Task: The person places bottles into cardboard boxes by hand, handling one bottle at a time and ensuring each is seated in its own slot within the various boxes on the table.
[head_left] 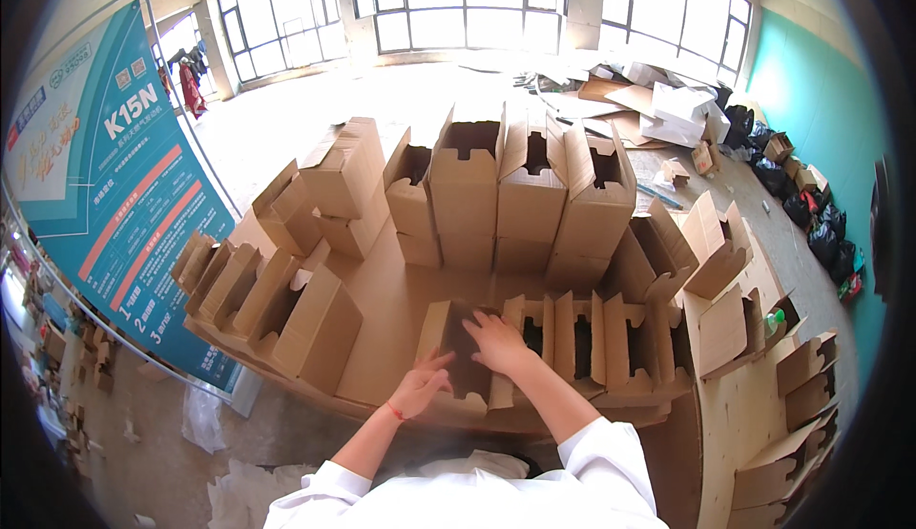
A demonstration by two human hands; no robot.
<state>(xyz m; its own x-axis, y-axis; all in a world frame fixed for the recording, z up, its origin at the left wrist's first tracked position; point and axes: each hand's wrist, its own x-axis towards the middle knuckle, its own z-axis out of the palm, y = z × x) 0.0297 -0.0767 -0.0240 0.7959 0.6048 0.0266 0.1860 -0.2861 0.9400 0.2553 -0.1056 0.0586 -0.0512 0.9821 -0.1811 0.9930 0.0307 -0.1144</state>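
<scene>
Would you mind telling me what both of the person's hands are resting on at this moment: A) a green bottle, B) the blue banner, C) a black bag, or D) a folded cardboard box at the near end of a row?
D: the left hand and right hand lie open on the brown cardboard box at the near end of the row.

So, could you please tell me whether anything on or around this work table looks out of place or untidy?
Both hands, left hand and right hand, rest on an open box in a tidy row. Odd spots: a green-capped bottle wedged among boxes at the right, and loose cardboard scraps strewn over the floor beyond.
</scene>
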